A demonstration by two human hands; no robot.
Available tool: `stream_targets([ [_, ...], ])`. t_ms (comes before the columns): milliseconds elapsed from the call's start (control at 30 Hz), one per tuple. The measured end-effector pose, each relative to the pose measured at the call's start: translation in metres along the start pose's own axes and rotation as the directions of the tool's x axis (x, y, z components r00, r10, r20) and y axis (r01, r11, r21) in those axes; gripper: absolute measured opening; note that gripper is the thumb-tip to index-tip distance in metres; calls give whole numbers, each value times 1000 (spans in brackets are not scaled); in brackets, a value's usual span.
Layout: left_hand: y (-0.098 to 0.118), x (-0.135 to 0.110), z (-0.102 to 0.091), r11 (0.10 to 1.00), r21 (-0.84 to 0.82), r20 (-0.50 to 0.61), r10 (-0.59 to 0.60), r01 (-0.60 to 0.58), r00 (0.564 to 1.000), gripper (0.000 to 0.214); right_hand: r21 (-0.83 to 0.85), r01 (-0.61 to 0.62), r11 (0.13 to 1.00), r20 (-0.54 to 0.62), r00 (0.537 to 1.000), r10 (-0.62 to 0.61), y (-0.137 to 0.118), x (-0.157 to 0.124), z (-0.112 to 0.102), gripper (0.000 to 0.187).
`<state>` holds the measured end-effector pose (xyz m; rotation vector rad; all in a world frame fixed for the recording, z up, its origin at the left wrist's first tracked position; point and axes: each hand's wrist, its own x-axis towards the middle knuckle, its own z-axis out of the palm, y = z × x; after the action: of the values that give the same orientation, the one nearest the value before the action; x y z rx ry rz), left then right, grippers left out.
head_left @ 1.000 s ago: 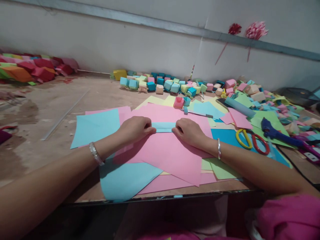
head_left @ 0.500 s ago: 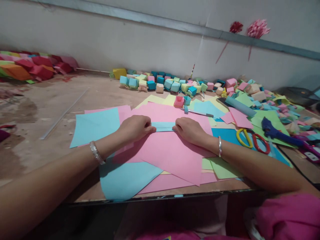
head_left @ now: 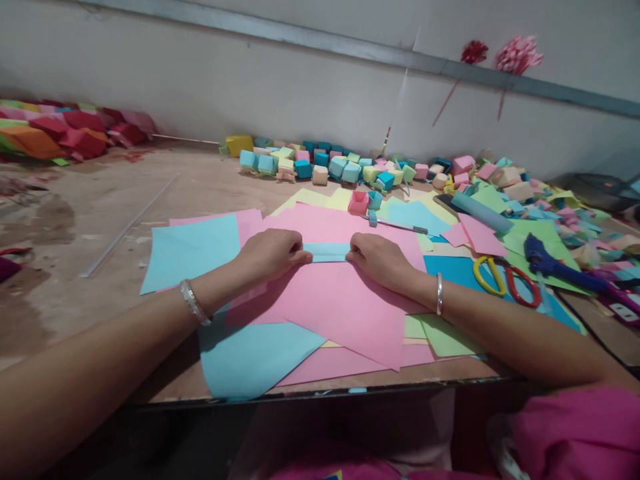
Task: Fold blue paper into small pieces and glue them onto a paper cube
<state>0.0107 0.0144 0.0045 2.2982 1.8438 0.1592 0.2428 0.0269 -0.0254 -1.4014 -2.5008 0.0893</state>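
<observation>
A narrow folded strip of light blue paper (head_left: pixel 327 251) lies on a large pink sheet (head_left: pixel 340 300) in the middle of the table. My left hand (head_left: pixel 273 255) has its fingers curled and presses down on the strip's left end. At the right end, my right hand (head_left: pixel 377 259) is closed the same way, pinching and pressing the strip. Both wrists wear a silver bangle. More pink, light blue and green sheets lie spread under and around the pink one.
Several small folded paper cubes (head_left: pixel 320 167) line the back of the table. Yellow-and-red scissors (head_left: pixel 505 280), a blue glue gun (head_left: pixel 555 267), a small pink paper box (head_left: pixel 358 202) and paper scraps lie to the right. Red and orange folded pieces (head_left: pixel 60 133) pile at far left.
Both hands stay on the blue strip; the right hand has crept slightly left along it. The view has shifted only a little.
</observation>
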Motion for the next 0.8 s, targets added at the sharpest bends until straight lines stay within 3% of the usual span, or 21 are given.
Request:
stream_targets([
  [333, -15, 1, -12, 999, -14, 42, 40, -39, 998, 12, 10, 26, 1000, -6, 1000, -26, 3, 0, 1, 9],
  [600, -18, 4, -16, 999, -29, 119, 33, -30, 992, 42, -8, 31, 999, 19, 999, -31, 2, 0, -1, 10],
  [800, -20, 6, -12, 1000, 0, 151, 16, -16, 988, 33, 23, 16, 1000, 21, 1000, -16, -1, -2, -6, 10],
])
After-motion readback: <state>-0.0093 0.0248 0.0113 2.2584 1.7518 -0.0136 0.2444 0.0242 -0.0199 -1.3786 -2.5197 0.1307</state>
